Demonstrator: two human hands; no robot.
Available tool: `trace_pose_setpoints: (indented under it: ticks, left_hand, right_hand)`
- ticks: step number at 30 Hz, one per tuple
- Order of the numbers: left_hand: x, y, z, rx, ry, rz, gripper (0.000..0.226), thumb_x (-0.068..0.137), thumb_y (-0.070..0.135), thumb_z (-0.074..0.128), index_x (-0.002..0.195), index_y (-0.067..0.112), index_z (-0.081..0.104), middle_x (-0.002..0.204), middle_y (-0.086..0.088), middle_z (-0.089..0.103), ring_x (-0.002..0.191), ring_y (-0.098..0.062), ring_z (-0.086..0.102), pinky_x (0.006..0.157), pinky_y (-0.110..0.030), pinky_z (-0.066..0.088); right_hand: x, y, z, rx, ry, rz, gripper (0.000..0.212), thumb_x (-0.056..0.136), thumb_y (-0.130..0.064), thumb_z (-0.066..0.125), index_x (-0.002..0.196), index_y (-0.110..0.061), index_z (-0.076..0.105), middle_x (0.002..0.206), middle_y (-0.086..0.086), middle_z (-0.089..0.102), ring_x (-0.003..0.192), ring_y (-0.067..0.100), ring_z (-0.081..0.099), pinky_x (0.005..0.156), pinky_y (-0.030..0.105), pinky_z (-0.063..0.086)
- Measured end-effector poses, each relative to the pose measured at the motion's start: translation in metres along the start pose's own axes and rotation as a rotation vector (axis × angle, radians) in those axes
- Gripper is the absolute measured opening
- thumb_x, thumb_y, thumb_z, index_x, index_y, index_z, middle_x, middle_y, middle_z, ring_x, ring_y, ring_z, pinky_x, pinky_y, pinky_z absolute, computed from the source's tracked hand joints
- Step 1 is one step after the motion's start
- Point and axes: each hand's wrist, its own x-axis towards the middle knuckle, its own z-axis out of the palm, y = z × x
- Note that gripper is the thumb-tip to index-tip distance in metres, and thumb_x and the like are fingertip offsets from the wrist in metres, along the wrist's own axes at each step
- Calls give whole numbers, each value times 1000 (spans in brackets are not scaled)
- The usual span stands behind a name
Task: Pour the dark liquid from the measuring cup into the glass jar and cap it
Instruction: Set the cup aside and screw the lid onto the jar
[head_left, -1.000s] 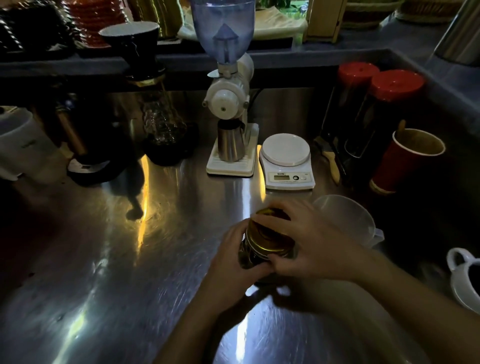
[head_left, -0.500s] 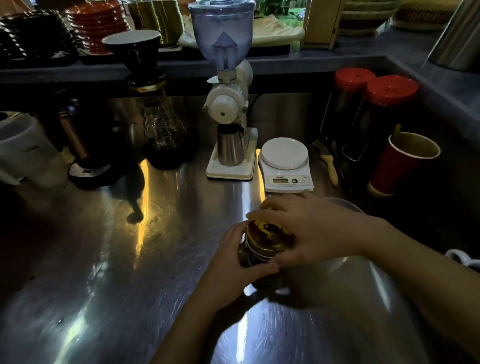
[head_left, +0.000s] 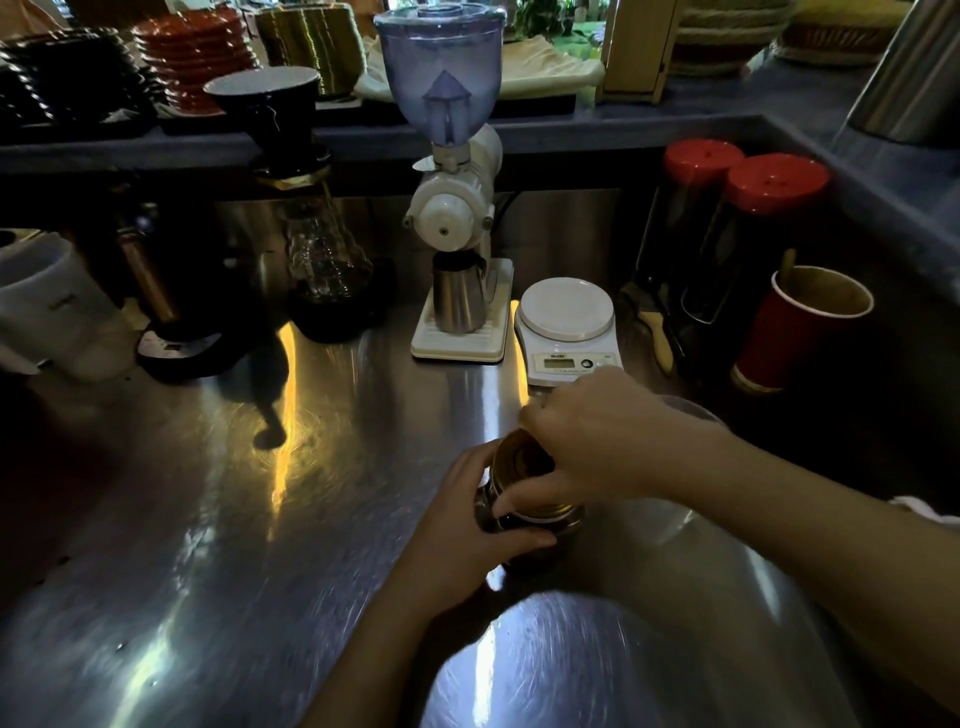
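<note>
A small glass jar (head_left: 540, 522) of dark liquid stands on the steel counter near the middle. Its gold lid (head_left: 519, 460) sits on top. My left hand (head_left: 467, 525) wraps around the jar's side from the left. My right hand (head_left: 608, 447) grips the lid from above and the right, thumb in front, fingers over the far rim. Behind my right wrist only the rim of the clear plastic measuring cup (head_left: 691, 408) shows; the rest is hidden.
A white coffee grinder (head_left: 457, 228) with a steel cup and a white kitchen scale (head_left: 566, 327) stand behind the jar. A red paper cup (head_left: 795, 327) and two red-capped canisters (head_left: 748, 228) are at right. A glass server (head_left: 327, 260) and a kettle base are at left.
My right hand has turned on the lid, its wrist swinging up and to the right, now covering most of the measuring cup. My left hand keeps its hold on the jar.
</note>
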Motion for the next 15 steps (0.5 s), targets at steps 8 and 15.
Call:
trace_pose_setpoints:
  ticks: [8,15]
  left_hand:
    - [-2,1,1,2,-6,-32,71,51,47,81,109,62,43,133,10,51,119,-8,53,94,-23,49]
    - [-2,3,1,68,-19,-25,71,51,55,77,112,60,39,134,12,48,123,-11,49,104,-38,45]
  right_hand:
    - [-7,9,-3,168,-57,-95,57,74,-63,55,117,-26,47,97,1,56,75,16,55,60,26,49]
    - [-9,7,3,132,-71,-105,68,70,-67,55,124,-30,38,105,-1,55,83,18,55,61,29,47]
